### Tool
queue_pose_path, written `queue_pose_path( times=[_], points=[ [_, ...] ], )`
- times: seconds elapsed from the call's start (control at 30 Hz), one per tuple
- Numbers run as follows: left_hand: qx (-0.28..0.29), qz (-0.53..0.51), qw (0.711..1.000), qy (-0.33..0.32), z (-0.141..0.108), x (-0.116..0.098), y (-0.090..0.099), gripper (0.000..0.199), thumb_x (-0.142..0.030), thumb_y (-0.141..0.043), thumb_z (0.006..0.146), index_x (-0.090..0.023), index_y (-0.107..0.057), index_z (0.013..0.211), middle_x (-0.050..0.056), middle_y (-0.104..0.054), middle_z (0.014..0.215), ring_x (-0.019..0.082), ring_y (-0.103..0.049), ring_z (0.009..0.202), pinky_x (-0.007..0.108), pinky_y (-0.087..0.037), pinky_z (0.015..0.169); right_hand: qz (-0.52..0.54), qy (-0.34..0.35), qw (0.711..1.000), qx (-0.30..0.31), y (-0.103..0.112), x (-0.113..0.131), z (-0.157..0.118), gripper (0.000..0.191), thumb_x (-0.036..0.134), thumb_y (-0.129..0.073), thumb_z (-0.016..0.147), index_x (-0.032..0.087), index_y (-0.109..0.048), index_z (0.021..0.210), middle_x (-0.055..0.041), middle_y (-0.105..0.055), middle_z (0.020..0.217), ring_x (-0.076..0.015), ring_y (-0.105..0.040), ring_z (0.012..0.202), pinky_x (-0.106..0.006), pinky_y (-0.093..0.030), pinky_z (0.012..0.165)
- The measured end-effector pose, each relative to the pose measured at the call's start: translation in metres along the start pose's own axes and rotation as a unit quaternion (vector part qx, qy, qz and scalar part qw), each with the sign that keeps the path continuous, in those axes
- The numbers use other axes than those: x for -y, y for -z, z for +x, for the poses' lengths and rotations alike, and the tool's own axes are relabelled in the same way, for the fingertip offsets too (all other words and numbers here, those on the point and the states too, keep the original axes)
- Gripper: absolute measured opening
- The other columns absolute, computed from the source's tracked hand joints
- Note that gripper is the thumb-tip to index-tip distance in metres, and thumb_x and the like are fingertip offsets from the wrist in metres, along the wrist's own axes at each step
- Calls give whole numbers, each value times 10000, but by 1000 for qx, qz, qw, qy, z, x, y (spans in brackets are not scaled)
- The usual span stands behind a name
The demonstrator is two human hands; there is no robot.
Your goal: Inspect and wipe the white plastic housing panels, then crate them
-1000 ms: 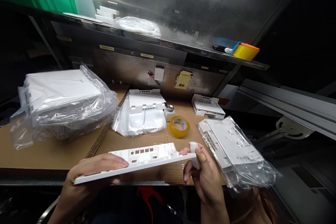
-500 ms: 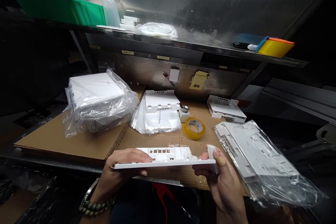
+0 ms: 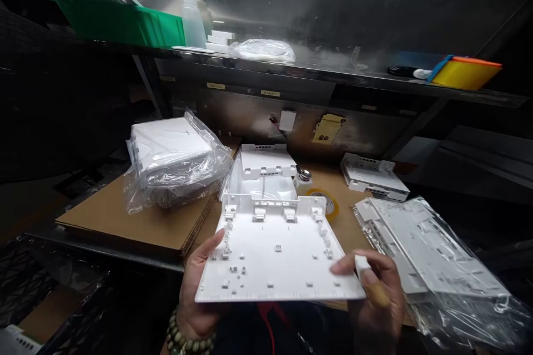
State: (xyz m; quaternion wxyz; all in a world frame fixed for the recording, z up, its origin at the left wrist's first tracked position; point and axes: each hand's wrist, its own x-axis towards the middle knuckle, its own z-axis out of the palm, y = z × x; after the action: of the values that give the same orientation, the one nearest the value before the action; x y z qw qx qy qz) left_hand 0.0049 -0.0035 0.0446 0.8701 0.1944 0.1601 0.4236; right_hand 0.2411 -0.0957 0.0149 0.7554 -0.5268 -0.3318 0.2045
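Note:
My left hand grips the left edge of a white plastic housing panel, thumb on top. The panel's inner face, with clips and small posts, is tilted up toward me, and a slotted wall stands at its far edge. At the right front corner, my right hand pinches a small white pad, which looks like folded cloth. Its index finger reaches over the panel's right edge, and a tan covering is on the thumb. Behind the panel are a yellow tape roll, partly hidden, and another white housing on plastic bags.
Bagged white housings lie on cardboard at the left. More bagged panels and a loose housing are at the right. A metal-topped dispenser stands behind the tape. The shelf holds a green bin and a squeeze bottle.
The panel has tipped from nearly edge-on to showing its inner face. Both hands turned with it, and my right hand with the white pad has moved slightly right and down.

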Motion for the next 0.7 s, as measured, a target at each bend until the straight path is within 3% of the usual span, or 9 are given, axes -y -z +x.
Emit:
queue_pose_path(
  times=[0.07,0.13,0.2,0.27,0.33,0.37,0.5,0.6,0.7],
  points=[
    [2,-31,998,46,2,-3,2,644,-310,-660,908,-163,-498,1513,167,-616,1473,425,-503,1407,617,-352,1207,-81,83,993,-13,1,-6,6,213,368,-700,899,230,-667,1057,-58,-752,1005,-247,-715,918,-442,-548,862],
    [-36,-43,997,52,5,-3,1,667,-307,-635,932,-116,-440,1540,207,-664,1397,439,-581,1329,645,-385,1182,-146,136,979,-37,-6,-4,3,203,317,-698,926,264,-685,1122,-69,-673,1218,-259,-665,1110,-490,-490,1018],
    [-108,-50,993,24,10,0,-7,666,-278,-590,970,-109,-369,1575,209,-695,1349,417,-632,1274,636,-412,1170,-196,178,964,22,-21,4,-8,221,267,-701,932,298,-715,1150,-58,-661,1187,-236,-645,1113,-424,-497,1010],
    [-170,-53,984,-28,14,5,-19,663,-212,-556,992,-161,-312,1606,175,-696,1363,374,-661,1246,597,-432,1172,-209,210,941,164,-42,16,-24,299,221,-707,929,303,-711,1216,-57,-697,1092,-220,-670,1031,-352,-553,897],
    [-186,-52,978,-76,17,10,-30,706,-163,-569,983,-259,-283,1621,124,-676,1413,341,-677,1231,559,-450,1170,-182,234,912,284,-64,26,-37,355,176,-703,927,273,-685,1268,-64,-722,1046,-206,-690,950,-315,-589,802],
    [-184,-50,978,-90,18,12,-34,734,-160,-589,976,-315,-276,1621,99,-662,1437,331,-682,1225,545,-459,1166,-169,248,901,313,-72,30,-41,353,156,-704,922,250,-683,1262,-69,-725,1021,-202,-691,916,-309,-598,778],
    [-178,-40,978,-105,16,14,-36,793,-188,-668,944,-446,-293,1594,54,-638,1475,321,-697,1202,525,-488,1142,-161,304,874,344,-85,33,-42,243,99,-696,908,175,-717,1138,-85,-713,920,-201,-671,819,-324,-605,724],
    [-177,-47,977,-109,14,12,-31,746,-175,-649,952,-440,-342,1578,63,-643,1468,321,-695,1206,538,-493,1134,-186,324,855,360,-79,29,-38,255,70,-699,893,168,-713,1128,-89,-718,919,-207,-672,827,-333,-605,725],
    [-171,-53,978,-110,14,12,-31,723,-167,-645,954,-440,-371,1565,62,-645,1464,324,-688,1219,558,-485,1137,-191,325,860,344,-79,27,-40,284,78,-699,899,197,-711,1156,-78,-713,933,-201,-669,842,-337,-604,739]
  ],
)
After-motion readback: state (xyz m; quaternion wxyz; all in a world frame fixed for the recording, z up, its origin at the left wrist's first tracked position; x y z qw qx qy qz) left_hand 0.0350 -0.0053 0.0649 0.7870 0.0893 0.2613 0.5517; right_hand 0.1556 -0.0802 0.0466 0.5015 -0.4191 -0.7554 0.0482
